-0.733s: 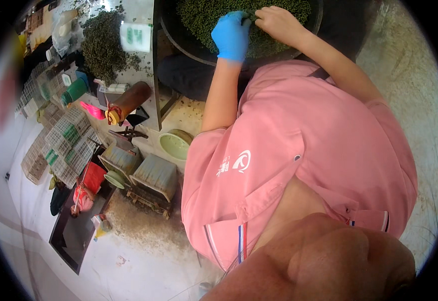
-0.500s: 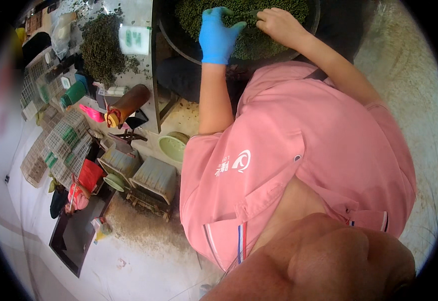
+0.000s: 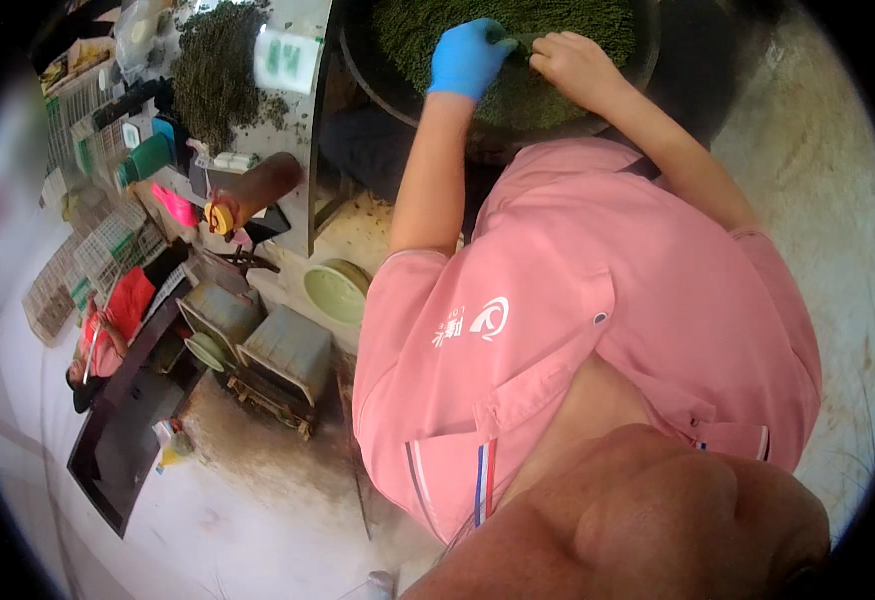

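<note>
A wide round dark pan at the top holds a heap of small green pellet-like pieces, perhaps berries or buds. Above this heap my two hands face each other, fingertips close together. My left hand, in a blue glove, has its thumb and fingers drawn into a pinch. My bare right hand is also closed, with thumb and bent fingers pressed together. Something thin and greenish seems to lie between the fingertips. It is too small and blurred to name.
Left of the pan, a metal table bears a darker heap, a white card and a brown cylinder. Below it are a pale green basin and grey bins. Another person in red is farther left.
My left hand has come closer to my right, and its fingers have drawn in from a wider spread. The whole view has shifted slightly. The other person appears farther left and higher.
</note>
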Demonstrator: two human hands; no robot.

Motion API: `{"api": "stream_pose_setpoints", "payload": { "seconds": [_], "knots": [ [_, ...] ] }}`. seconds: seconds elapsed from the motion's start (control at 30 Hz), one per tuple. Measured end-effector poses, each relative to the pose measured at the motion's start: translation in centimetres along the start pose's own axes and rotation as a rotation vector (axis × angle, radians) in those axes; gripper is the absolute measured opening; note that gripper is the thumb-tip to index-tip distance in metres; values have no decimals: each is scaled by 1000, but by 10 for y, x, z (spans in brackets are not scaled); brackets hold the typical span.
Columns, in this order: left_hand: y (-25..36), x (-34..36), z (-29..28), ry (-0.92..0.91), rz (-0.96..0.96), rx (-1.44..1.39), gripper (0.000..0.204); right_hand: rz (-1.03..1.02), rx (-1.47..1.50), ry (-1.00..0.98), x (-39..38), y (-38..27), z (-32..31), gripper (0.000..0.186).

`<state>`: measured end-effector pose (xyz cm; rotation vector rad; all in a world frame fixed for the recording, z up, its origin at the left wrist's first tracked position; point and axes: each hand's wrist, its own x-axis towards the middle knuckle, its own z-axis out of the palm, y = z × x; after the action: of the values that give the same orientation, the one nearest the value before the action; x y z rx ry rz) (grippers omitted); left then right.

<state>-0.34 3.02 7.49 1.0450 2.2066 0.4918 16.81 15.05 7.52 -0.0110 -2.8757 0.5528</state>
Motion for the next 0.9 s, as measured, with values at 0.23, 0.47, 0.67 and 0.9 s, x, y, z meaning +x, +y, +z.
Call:
{"api": "stream_pose_setpoints", "payload": {
  "seconds": [0.23, 0.47, 0.67, 0.9],
  "knots": [
    [-2, -1, -10, -247, -143, -328, 44, 21, 3, -32, -1, 3, 1, 8],
    [-5, -10, -71, 15, -148, -865, 26, 97, 217, 371, 11, -13, -39, 45],
    [-50, 45, -163, 582, 163, -1465, 35, 90, 219, 311, 15, -16, -40, 40],
    [-142, -4, -130, 923, -206, -137, 73, 116, 237, 223, 5, -13, -35, 27]
  ]
}}
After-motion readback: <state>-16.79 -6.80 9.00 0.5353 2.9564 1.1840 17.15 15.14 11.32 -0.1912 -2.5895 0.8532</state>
